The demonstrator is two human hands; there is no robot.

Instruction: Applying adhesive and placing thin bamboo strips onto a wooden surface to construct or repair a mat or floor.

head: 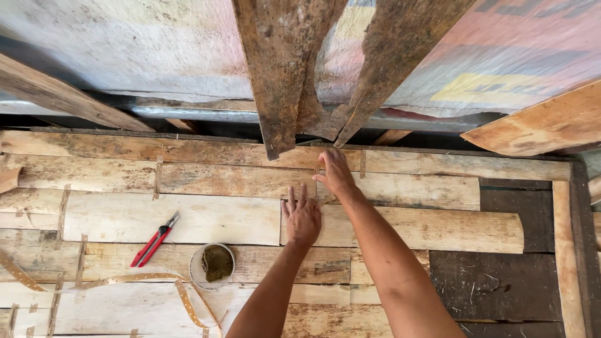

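Seen from above, a person leans over a surface made of pale, flattened wooden slats (pixel 206 216) laid side by side in rows, some held by thin strips tacked across them. The left hand (pixel 302 216) lies flat with fingers spread, pressing down on the end of one slat where it meets the next. Just beyond it, farther from the person, the right hand (pixel 335 172) rests open on the next row up, fingertips touching a narrow strip (pixel 362 164) near the base of two dark, weathered planks (pixel 282 75) leaning upright. To the left of the left hand sits a small round tub (pixel 213 265) holding something brownish, and farther left lies a red utility knife (pixel 155 239). A perforated strap (pixel 188 300) curls nearer the person. The hands appear to be seating and aligning a slat; the next move likely calls for holding it steady while fixing it.
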